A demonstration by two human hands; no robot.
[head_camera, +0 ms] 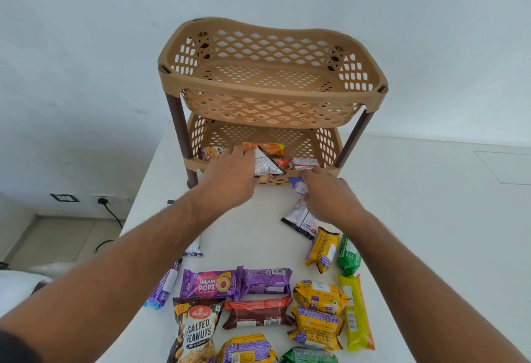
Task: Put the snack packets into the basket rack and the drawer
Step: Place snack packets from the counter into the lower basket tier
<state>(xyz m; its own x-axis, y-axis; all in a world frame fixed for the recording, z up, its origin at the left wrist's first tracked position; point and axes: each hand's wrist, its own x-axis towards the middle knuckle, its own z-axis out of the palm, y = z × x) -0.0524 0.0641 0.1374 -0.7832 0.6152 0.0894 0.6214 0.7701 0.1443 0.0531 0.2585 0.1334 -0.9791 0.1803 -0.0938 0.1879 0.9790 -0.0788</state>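
Both hands were stretched forward to the lower tier of the basket rack (267, 130), seen from the single head view. The left hand (230, 176) lay knuckles-up over the front rim of that tier, its fingers curled onto a white-and-black packet (265, 166) that sat tilted half inside the basket; whether it was gripping or only pushing the packet could not be told. The right hand (327, 196) was closed around a purple-and-white packet (298, 186), thumb and fingers pinching it just in front of the rim, not yet over it.

Several packets already lay in the lower tier: an orange one (264, 146) at the back, a peanut packet (212, 152) at the left and a red-and-white one (306, 163) at the right. The top tier (270, 75) was bare. Many packets remained on the white counter (258, 233), among them the salted peanuts packet (198, 331), the JimJam Pops packet (209, 282) and yellow (319, 296) and green (349, 259) ones. No drawer was in sight.

By my judgement, the step in hand was loading the lower tier, and the task was well short of half done. The next move called for lifting the right hand's packet over the rim and releasing it in a free spot, while the left settled its packet flat.
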